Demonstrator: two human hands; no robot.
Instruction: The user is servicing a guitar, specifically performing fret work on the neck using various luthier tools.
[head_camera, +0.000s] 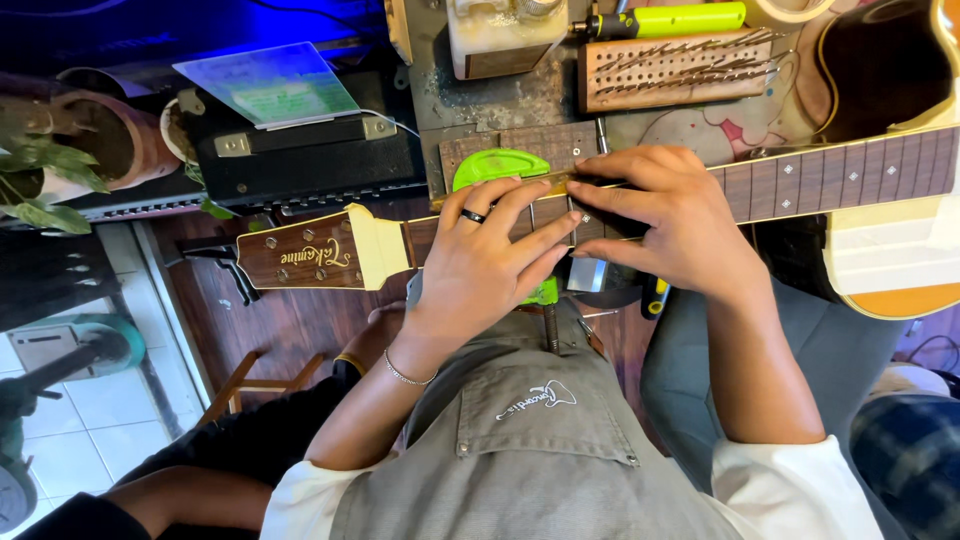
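Observation:
An acoustic guitar lies across the bench, its brown headstock (310, 256) to the left and its dark fretboard (840, 180) running right to the body (890, 70). My left hand (490, 262), with a black ring, presses flat on the neck near the nut. My right hand (665, 215) rests on the fretboard just to the right, fingertips pinching a thin brass-coloured strip (550, 182) along the neck's far edge. A green clamp (497, 165) sits behind the neck under my left fingers.
A wooden block full of small bits (675, 68) and a green-handled tool (670, 18) lie at the back. A black case (300, 155) and potted plants (90, 140) stand left. Another person's arm (190, 495) shows at the lower left.

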